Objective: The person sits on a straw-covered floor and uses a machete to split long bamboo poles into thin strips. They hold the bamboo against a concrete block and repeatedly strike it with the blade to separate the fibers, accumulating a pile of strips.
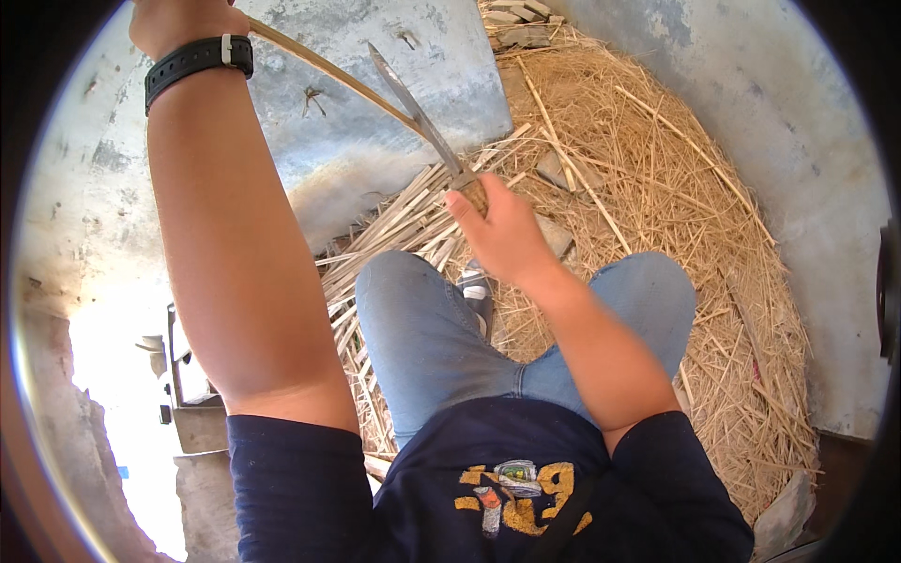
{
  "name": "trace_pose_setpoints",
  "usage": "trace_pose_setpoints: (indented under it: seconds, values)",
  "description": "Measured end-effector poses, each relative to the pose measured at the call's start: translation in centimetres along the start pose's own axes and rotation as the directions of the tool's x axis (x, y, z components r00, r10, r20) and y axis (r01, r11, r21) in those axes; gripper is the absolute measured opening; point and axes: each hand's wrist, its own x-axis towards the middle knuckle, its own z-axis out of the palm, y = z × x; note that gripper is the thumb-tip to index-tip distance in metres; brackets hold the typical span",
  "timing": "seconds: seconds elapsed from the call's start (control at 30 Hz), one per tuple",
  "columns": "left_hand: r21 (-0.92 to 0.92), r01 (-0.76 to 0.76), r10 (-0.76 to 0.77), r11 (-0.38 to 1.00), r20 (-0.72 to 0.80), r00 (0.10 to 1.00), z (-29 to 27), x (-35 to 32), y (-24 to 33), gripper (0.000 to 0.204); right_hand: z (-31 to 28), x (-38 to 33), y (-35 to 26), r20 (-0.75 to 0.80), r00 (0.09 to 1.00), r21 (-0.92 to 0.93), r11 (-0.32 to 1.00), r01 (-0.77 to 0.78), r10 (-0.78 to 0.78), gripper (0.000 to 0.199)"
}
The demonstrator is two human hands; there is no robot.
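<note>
My left hand (186, 22) is raised at the top left, its fingers mostly cut off by the picture's edge. A long, thin bamboo strip (330, 72) runs from it down and to the right, and the hand appears closed on its end. My right hand (507, 228), in front of my knees, is wrapped round the wooden handle of a knife (410, 105). The long grey blade points up and to the left. Where the strip's lower end meets the blade, the two cross or touch; I cannot tell which.
Straw-like shavings (648, 178) cover the floor ahead and to the right. A pile of split bamboo strips (394, 218) lies left of my knees. Flat bricks or stones (556, 236) show among the shavings. Worn pale-blue walls (450, 66) stand close in front and at the right (788, 169).
</note>
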Motion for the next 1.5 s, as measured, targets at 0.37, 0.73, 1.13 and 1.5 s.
trace_pose_setpoints:
  seconds: [0.37,0.73,1.13,1.5]
  values:
    - [0.061,-0.175,0.172,0.983,0.04,0.984,0.7,-1.9,1.1,0.059,-3.2,-0.4,-1.6,0.25,0.948,0.595,0.741,-0.312,0.199,0.044]
    - [0.097,-0.207,0.205,0.974,0.028,0.978,0.5,-1.3,0.9,0.059,-0.5,2.7,3.9,0.107,0.938,-0.123,0.941,-0.316,0.33,0.041]
    - [0.023,-0.121,0.12,0.992,0.054,0.991,1.7,-2.8,0.5,0.057,-0.5,0.4,-0.6,0.013,0.997,0.096,0.993,0.07,-0.071,0.046]
    - [-0.105,-0.042,0.066,0.994,0.231,0.971,0.3,0.1,-0.5,0.025,-1.3,0.0,-0.2,-0.047,0.99,0.142,0.98,0.137,-0.132,0.04]
